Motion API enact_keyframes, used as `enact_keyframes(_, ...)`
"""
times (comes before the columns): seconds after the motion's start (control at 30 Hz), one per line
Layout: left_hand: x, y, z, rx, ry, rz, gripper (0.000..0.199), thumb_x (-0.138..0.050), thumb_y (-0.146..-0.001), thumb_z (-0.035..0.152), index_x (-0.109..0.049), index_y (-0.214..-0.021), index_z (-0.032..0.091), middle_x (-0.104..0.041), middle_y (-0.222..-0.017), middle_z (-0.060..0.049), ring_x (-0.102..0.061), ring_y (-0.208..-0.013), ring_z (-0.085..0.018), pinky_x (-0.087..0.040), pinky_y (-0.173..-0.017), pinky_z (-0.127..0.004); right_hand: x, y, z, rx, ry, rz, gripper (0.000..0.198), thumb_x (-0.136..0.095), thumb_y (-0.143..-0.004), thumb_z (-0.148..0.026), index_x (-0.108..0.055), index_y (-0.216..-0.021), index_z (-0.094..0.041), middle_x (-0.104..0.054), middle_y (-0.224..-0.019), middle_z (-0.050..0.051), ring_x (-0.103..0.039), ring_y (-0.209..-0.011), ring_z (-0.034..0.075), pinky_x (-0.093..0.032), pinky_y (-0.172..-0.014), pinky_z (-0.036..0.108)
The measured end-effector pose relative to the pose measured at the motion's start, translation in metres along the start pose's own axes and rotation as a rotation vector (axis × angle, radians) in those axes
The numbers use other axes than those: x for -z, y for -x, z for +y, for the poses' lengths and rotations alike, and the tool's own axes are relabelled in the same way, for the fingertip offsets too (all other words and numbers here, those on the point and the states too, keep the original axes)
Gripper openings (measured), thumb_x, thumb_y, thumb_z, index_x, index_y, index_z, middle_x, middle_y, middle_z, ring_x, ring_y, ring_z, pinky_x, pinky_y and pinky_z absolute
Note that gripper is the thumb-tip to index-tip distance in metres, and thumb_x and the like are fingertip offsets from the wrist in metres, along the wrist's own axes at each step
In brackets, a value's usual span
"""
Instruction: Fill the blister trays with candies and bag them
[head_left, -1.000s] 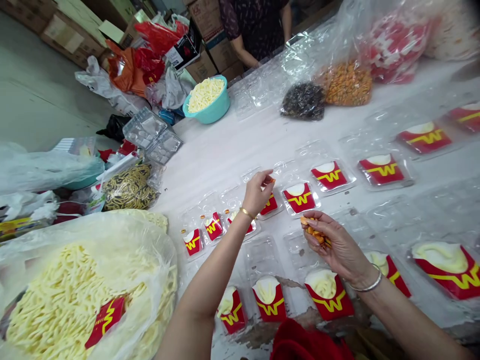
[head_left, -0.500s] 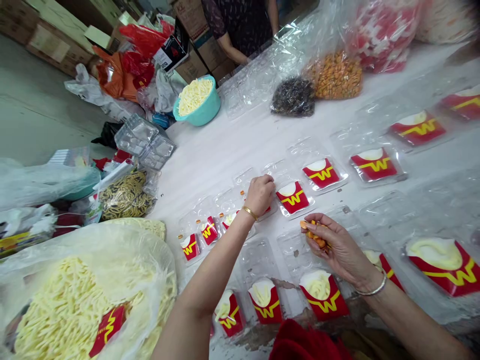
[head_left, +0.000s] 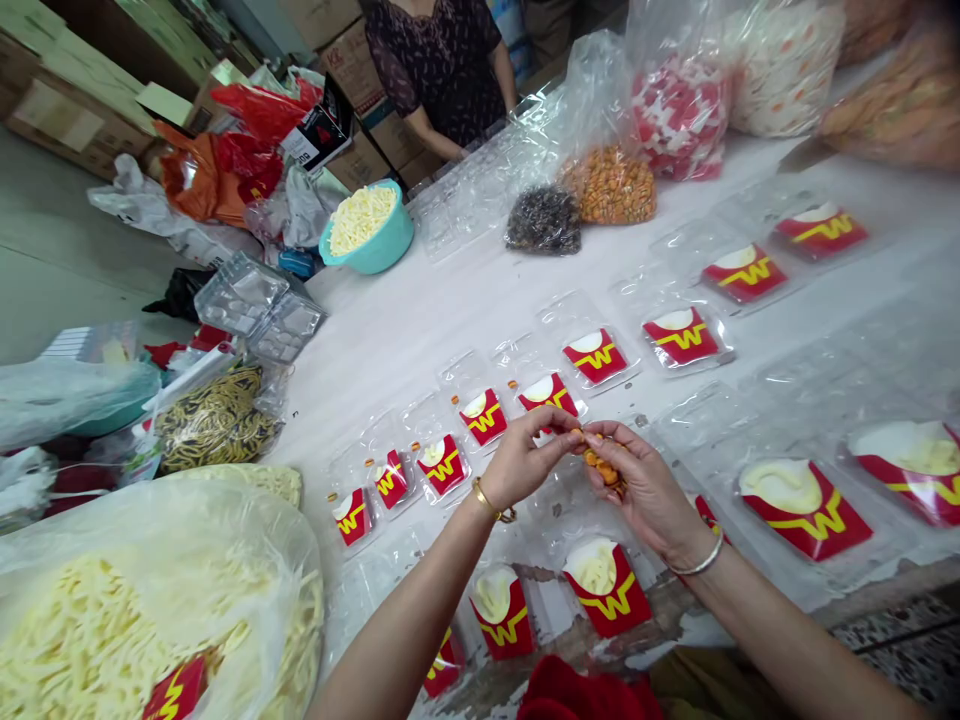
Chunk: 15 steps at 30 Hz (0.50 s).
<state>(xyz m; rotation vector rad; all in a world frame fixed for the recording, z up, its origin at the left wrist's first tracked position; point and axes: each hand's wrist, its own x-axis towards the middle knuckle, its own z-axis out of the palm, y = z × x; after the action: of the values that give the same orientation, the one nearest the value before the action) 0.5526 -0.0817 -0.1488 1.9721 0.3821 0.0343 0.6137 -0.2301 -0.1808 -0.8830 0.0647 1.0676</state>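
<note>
My right hand (head_left: pixel 637 490) is curled round a small heap of orange toy burgers (head_left: pixel 604 472) above the table's front part. My left hand (head_left: pixel 529 455) meets it, thumb and fingertips pinched on one piece at the heap's edge. Beyond the hands runs a row of clear plastic trays, each with a red fries box (head_left: pixel 484 418) bearing a yellow zigzag. Several trays at the row's left have a tiny burger in the upper part, such as this toy burger (head_left: pixel 416 447). A nearer row holds more fries boxes (head_left: pixel 607 590) with pale tops, partly hidden by my arms.
A large bag of pale fries-like strips (head_left: pixel 82 620) stands at the left. Farther back are a turquoise bowl (head_left: pixel 379 250), a bag of dark pieces (head_left: pixel 544 222) and a bag of orange pieces (head_left: pixel 611 185). A person (head_left: pixel 442 75) is across the table.
My left hand has come back from a tray in the far row to the pieces in my right hand. A toy burger now shows in that tray. The view has shifted right.
</note>
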Motion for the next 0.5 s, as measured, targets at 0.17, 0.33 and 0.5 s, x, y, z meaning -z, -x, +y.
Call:
enact_keyframes(0.17,0.007,-0.063,-0.018,-0.076,-0.146,0.278,0.012,-0.058,-0.083,0.029,-0.059,-0.086,0.018,-0.064,-0.082,-0.001,-0.055,-0.073,-0.011,-0.043,-0.068,-0.024,0.018,0.0,-0.014,-0.012,-0.043,0.011,0.014,-0.054,-0.086,-0.028,-0.058,-0.097,-0.02,-0.059,-0.087,0.003,-0.044,-0.053,0.007,-0.024,-0.042,0.019)
enact_keyframes(0.33,0.015,-0.129,-0.036,-0.156,-0.583,0.331,0.004,-0.054,-0.081,0.017,-0.056,-0.079,0.019,-0.06,-0.08,-0.002,-0.055,-0.074,-0.014,-0.041,-0.071,-0.027,0.028,0.007,-0.027,0.007,-0.018,0.034,0.015,-0.058,-0.086,-0.032,-0.057,-0.097,-0.021,-0.058,-0.083,0.001,-0.041,-0.051,0.005,-0.022,-0.042,0.019)
enact_keyframes(0.5,0.006,-0.153,-0.042,-0.103,-0.981,0.267,0.015,-0.047,-0.085,0.017,-0.06,-0.077,0.02,-0.059,-0.085,-0.005,-0.054,-0.082,-0.019,-0.038,-0.072,-0.032,0.035,0.011,-0.032,-0.039,-0.059,0.019,0.019,-0.058,-0.087,-0.039,-0.057,-0.093,-0.021,-0.057,-0.079,0.001,-0.042,-0.051,0.005,-0.022,-0.042,0.019)
